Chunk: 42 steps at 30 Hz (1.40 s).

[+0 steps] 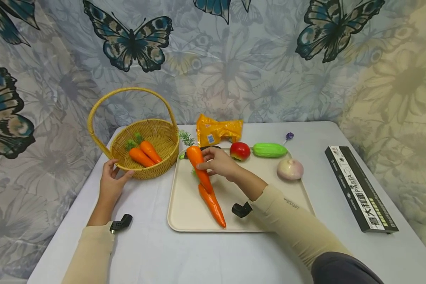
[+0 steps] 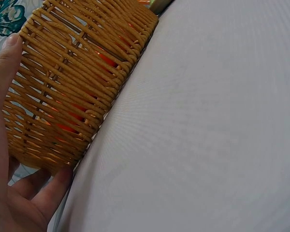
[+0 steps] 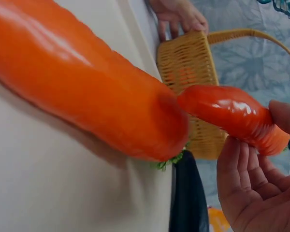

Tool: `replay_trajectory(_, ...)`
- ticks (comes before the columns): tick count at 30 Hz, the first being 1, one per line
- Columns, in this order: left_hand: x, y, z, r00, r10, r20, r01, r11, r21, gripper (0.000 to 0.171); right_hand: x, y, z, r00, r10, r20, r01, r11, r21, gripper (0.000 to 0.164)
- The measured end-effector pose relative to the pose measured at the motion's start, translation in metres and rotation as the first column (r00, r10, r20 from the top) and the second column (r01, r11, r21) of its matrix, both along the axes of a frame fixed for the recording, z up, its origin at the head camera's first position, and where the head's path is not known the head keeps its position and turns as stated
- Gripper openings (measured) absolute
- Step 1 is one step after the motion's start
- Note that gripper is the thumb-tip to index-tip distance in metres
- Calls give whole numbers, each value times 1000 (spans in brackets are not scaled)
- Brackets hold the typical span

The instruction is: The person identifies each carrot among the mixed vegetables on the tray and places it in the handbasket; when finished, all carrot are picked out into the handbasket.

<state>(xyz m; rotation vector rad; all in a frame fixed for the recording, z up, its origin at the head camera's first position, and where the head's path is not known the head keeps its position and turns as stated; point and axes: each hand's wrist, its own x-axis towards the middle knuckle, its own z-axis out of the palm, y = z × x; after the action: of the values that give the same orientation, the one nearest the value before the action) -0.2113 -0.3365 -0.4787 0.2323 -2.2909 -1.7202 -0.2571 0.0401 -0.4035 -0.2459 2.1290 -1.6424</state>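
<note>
My right hand (image 1: 220, 162) pinches an orange carrot (image 1: 200, 167) between thumb and fingers, above the tray. Its narrow end overlaps a second carrot (image 1: 212, 206) that lies on the cream tray (image 1: 184, 221). In the right wrist view, the held carrot (image 3: 232, 108) hangs past the thick end of the lying carrot (image 3: 87, 82). My left hand (image 1: 114, 179) grips the near left side of the yellow wicker basket (image 1: 156, 169). In the left wrist view, digits of that hand spread along the woven wall (image 2: 72, 82). Two carrots (image 1: 145, 154) with green tops lie inside the basket.
At the tray's far edge are a dark eggplant (image 1: 213, 147), a red apple-like fruit (image 1: 240, 151) and a green cucumber (image 1: 269, 150). An onion (image 1: 290, 169) sits right, a lollipop (image 1: 289, 136) behind. An orange packet (image 1: 218, 130) lies at the back, a black pasta box (image 1: 360, 187) far right.
</note>
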Motion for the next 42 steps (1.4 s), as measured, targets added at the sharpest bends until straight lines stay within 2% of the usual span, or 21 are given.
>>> replay_trajectory(7, 2, -2, -4, 1000, -3, 25, 3, 1000, -20, 77, -7, -19, 0, 999, 44, 11, -44, 998, -41, 47)
replay_trajectory(14, 1, -6, -6, 1000, 4, 24, -3, 1000, -24, 76, -27, -45, 12, 994, 105, -20, -105, 994, -16, 49)
replay_trajectory(22, -1, -7, -4, 1000, -5, 21, 5, 1000, -11, 79, -50, -70, 23, 995, 87, -51, -86, 996, 3, 47)
replay_trajectory(29, -5, -3, 1, 1000, 0, 0, 0, 1000, -10, 77, -69, -91, 32, 995, 59, -84, -58, 998, 12, 52)
replay_trajectory(36, -6, -2, 1, 1000, 1, 20, 0, 1000, -24, 77, -85, -105, 43, 991, 46, -126, -42, 998, 41, 56)
replay_trajectory(42, -3, -2, 1, 1000, 3, 7, -3, 1000, -14, 76, -96, -114, 50, 991, 60, -119, -61, 998, 0, 55)
